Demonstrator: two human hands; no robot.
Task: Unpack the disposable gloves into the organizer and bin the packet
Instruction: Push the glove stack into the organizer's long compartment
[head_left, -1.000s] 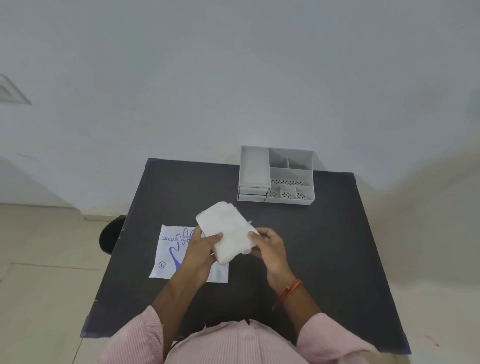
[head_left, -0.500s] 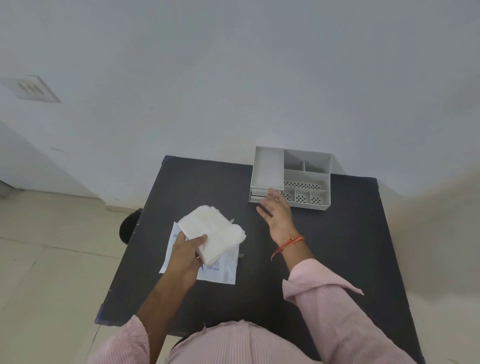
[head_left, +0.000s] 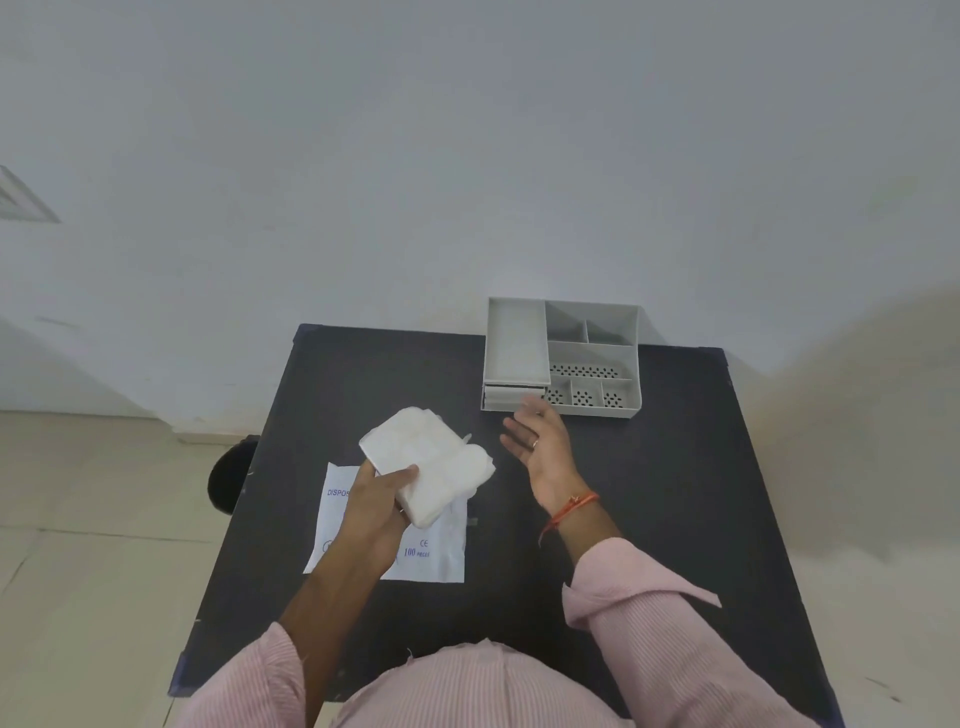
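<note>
On black table (head_left: 649, 493) by white wall, left hand (head_left: 371, 512) grips gloves (head_left: 426, 460); right hand (head_left: 540, 441) fingers spread, empty

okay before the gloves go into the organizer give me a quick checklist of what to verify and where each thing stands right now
1. Stack of gloves held in the left hand: ok.
2. Right hand free, fingers open just in front of the organizer: ok.
3. Long left tray of the organizer looks empty: ok.
4. Drawers below that tray open: not ok, they look shut.
5. Empty packet out of the way, flat on the table: ok.
6. Bin within reach: cannot tell; a dark round shape sits beside the table.
</note>
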